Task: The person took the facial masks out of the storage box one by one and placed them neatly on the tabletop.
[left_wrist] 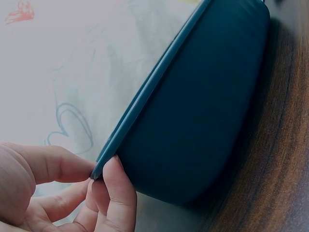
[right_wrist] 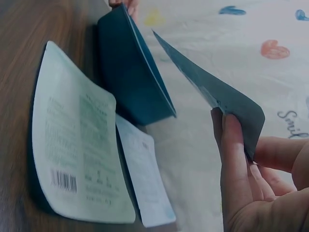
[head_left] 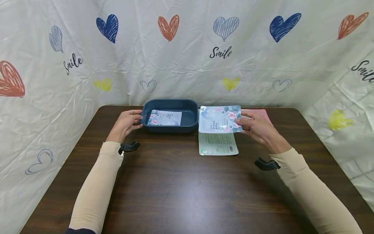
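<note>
The left hand point(head_left: 125, 123) pinches the left rim of a dark blue plastic basin point(head_left: 170, 129), thumb and fingers on either side of the rim in the left wrist view. A pale blue floral packet point(head_left: 166, 118) lies inside the basin. My right hand point(head_left: 258, 128) pinches the right edge of another flat blue floral packet point(head_left: 214, 120), holding it raised beside the basin's right end. In the right wrist view, this packet point(right_wrist: 241, 113) is seen nearly edge-on, between thumb and fingers. Under it on the table lies a pale green packet point(head_left: 219, 145), printed side up with a barcode.
A pink packet point(head_left: 263, 113) lies behind the right hand, mostly hidden. Beyond the green packet, a whitish packet point(right_wrist: 147, 169) lies flat in the right wrist view. The dark brown wooden table point(head_left: 175, 188) backs onto a white curtain point(head_left: 187, 61) printed with hearts.
</note>
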Demonstrator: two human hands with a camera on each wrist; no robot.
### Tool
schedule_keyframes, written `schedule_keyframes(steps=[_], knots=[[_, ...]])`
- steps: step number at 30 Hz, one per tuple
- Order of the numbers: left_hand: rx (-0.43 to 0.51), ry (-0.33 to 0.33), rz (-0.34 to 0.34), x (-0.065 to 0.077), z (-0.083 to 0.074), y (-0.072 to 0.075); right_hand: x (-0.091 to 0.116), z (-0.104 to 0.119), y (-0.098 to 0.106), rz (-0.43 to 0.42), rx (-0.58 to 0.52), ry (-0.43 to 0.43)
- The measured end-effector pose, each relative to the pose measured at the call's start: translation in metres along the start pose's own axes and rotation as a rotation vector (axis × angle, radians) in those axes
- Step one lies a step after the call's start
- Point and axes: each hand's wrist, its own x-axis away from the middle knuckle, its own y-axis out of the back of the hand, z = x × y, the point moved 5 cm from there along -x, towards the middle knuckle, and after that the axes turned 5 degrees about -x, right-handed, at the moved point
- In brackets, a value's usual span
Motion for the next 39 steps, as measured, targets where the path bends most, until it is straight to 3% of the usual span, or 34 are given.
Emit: schedule_keyframes(steps=[6, 22, 39], knots=[[0.005, -0.004, -0.002, 0.0, 0.0, 0.0, 0.009, -0.005, 0.018, 0.013, -0.016, 0.018], [0.003, 0.002, 0.007, -0.001, 0.0, -0.002, 0.038, -0.021, 0.066, -0.124, -0.033, -0.076], [0.007, 0.007, -0.009, 0.0, 0.0, 0.0, 0.055, -0.032, 0.114, -0.168, -0.035, -0.087]])
